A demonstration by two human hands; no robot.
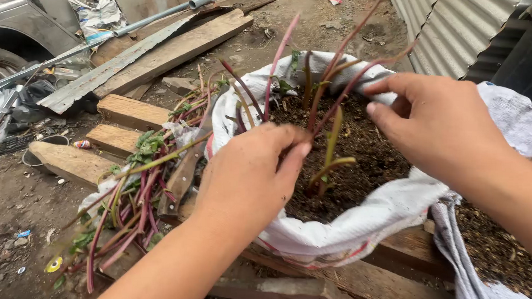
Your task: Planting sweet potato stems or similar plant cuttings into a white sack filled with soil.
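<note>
Planting of cuttings is judged to be in hand. The left hand (250, 176), centre frame, is closed around a reddish stem (331, 95) near its base, at the soil (361, 165) of a white sack (358, 225). The right hand (434, 124), upper right, is pinched on the sack's rim, fingers partly curled. Several stems are seen upright in the soil. The next move is judged to call for firm pressing of soil about the stem. A pile of cuttings (138, 192) is noted lower left, on wooden planks (130, 110). Bare dirt ground, a metal pipe (158, 16) upper left and corrugated sheet (450, 32) upper right are recorded outdoors.
</note>
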